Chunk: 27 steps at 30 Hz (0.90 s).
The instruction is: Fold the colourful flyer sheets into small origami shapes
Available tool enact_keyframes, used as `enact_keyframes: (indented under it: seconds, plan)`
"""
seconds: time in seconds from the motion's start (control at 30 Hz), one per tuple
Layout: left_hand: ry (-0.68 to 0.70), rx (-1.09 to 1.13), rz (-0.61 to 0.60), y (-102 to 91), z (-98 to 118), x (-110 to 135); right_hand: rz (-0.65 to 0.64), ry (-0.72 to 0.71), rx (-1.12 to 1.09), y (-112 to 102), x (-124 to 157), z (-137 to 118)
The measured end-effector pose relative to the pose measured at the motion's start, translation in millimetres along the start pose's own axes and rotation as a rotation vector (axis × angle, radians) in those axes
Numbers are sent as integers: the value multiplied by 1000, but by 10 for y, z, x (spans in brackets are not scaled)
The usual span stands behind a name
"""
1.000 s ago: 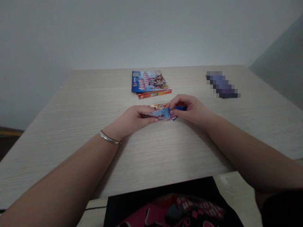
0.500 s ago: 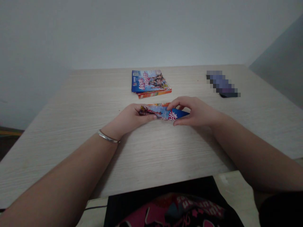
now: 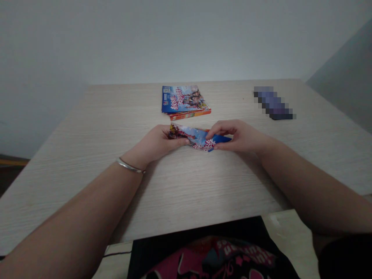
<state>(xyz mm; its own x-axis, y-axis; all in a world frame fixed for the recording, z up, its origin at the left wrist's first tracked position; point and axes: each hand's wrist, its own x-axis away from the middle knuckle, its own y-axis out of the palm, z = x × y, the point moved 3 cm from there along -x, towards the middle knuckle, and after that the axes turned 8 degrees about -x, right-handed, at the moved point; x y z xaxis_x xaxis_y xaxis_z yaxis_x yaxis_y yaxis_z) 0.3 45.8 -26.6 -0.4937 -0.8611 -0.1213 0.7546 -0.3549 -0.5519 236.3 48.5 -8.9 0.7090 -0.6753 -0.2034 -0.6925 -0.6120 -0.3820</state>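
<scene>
A colourful printed leaflet (image 3: 197, 136), blue with pink and white lettering, is bent between my two hands over the middle of the table. My left hand (image 3: 158, 144) grips its left end, the thumb lying along the near face and the fingers hidden behind. At the right end, my right hand (image 3: 236, 135) pinches the leaflet with the thumb below and the fingertips on its upper part. A sliver of orange print shows behind the blue face. Just beyond my hands lies a stack of similar leaflets (image 3: 184, 100), a blue one on top and orange edges beneath.
A phone-like dark object (image 3: 273, 102), blurred by pixels, lies at the back right of the pale wooden table (image 3: 101, 116). The table's far edge meets a white wall (image 3: 186, 42). A black item (image 3: 145, 248) with a cable sits at the near edge, by my printed clothing.
The leaflet has tilted, so more of its blue front and lettering shows and less of the orange behind it. My left hand has shifted slightly left; both hands keep their hold.
</scene>
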Motion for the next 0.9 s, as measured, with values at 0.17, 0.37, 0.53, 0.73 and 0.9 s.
enact_keyframes:
  seconds: [0.17, 0.37, 0.53, 0.73, 0.9]
  plan:
    - [19, -9, 17, -11, -25, -18, 28, 15, -28, -18, 0, 14]
    - [-6, -11, 36, -19, -29, -11, 48, -35, 76, -3, 0, 10]
    - [1, -63, 40, 8, 22, 9, 11, -122, 283, 12, -28, 4]
    - [64, -118, 22, 11, 46, 22, 32, -276, 454, 18, -37, -12]
    - [110, -87, 18, 7, 132, 46, 43, -282, 447, 31, -55, -26]
